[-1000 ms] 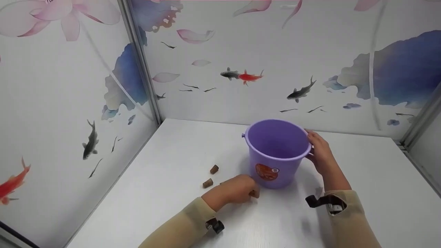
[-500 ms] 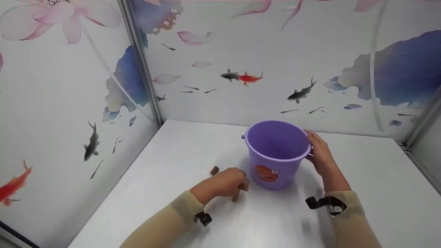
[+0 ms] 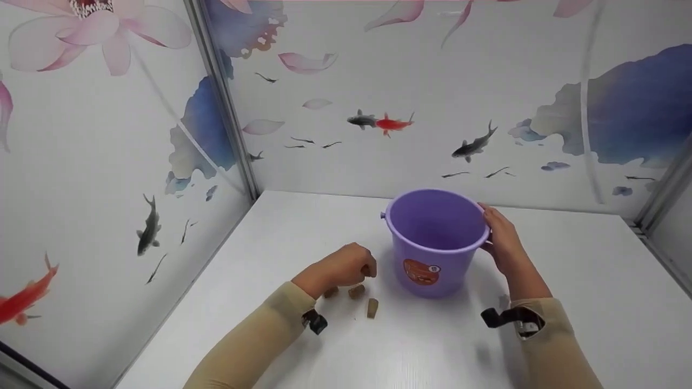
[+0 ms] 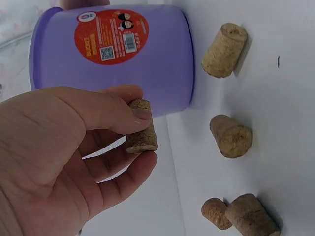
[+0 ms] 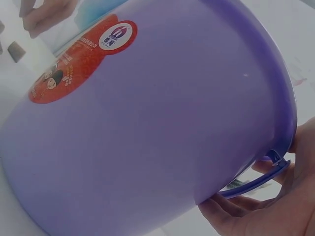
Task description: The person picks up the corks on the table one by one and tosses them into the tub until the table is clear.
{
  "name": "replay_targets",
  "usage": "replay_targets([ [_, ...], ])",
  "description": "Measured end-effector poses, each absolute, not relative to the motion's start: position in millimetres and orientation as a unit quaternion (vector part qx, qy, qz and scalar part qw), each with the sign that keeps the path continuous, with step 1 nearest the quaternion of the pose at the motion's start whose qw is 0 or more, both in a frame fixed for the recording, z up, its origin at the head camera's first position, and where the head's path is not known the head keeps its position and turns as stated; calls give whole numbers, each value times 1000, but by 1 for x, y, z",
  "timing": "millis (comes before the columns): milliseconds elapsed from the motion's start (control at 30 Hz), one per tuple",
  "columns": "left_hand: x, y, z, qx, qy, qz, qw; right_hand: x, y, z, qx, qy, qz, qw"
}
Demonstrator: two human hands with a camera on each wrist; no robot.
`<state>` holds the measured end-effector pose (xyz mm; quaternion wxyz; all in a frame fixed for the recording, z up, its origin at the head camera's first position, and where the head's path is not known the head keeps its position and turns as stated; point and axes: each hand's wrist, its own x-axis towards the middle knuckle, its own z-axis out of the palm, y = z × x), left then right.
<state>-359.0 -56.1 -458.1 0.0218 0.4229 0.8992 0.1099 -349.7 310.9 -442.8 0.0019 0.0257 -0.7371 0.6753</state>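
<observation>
In the left wrist view my left hand [image 4: 64,132] pinches a cork [image 4: 142,135] between thumb and fingers, just in front of the purple bucket [image 3: 432,273]. Several loose corks lie on the table beside it, among them one cork [image 3: 372,308] nearest me and another cork [image 3: 357,292] below the hand. Upright on the table, the bucket has a red label [image 4: 112,37] on its side. At its right rim my right hand [image 3: 504,237] holds the bucket, fingers by the purple handle [image 5: 256,184]. The held cork is hidden in the head view.
The white table [image 3: 432,346] meets a printed back wall [image 3: 303,178] close behind the bucket. A left side wall [image 3: 97,178] bounds the table, joined at a metal corner post [image 3: 224,108].
My left hand has moved left and away from me, off the bucket's front, uncovering the cork nearest me. My right hand and the bucket have stayed in place.
</observation>
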Motion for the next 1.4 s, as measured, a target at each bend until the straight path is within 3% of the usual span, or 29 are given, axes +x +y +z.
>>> replay_targets([
  [367, -395, -59, -443, 366, 921, 127, 46, -350, 309, -445, 29, -734, 678, 17],
  [600, -414, -59, -420, 357, 925, 131, 16, -351, 308, -445, 24, -731, 681, 25],
  [1033, -421, -51, -383, 325, 941, 89, -36, -355, 308, -440, 23, -725, 688, 24],
  [1400, -421, -37, -351, 325, 938, 116, -43, -353, 305, -446, 8, -723, 690, 30],
])
